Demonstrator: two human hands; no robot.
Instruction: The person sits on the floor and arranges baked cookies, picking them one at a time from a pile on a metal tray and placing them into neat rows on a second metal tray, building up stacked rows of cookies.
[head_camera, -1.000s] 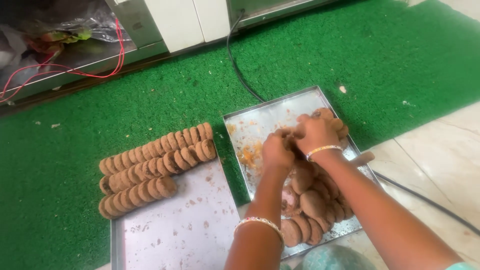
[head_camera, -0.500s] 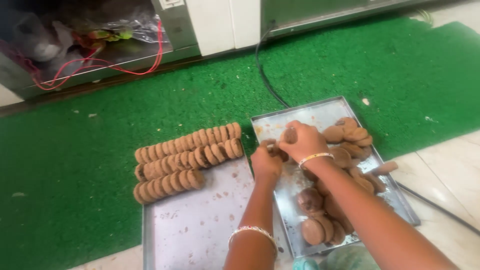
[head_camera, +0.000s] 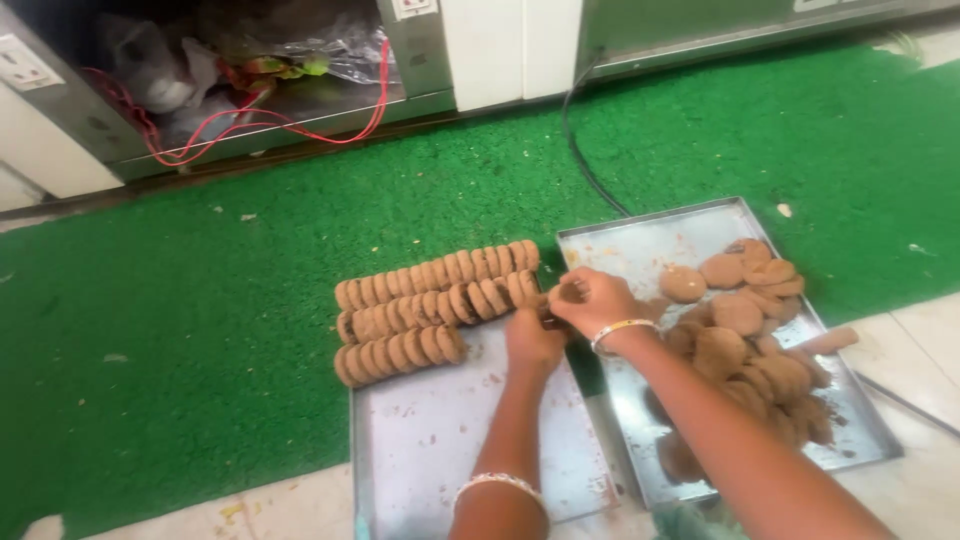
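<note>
1. The right hand (head_camera: 590, 300) pinches a brown biscuit (head_camera: 572, 292) just right of the stacked biscuit rows (head_camera: 435, 300).
2. The left hand (head_camera: 533, 340), fingers curled, touches the middle row's end, directly below the right hand.
3. Loose biscuits (head_camera: 745, 330) lie right of both hands.

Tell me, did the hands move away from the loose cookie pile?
Yes. The hands went left, off the tray of loose cookies, to the end of the stacked cookie rows on the other tray.

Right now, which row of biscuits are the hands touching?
The middle row of three; both hands meet at its right end. The top row and the shorter bottom row lie untouched.
</note>
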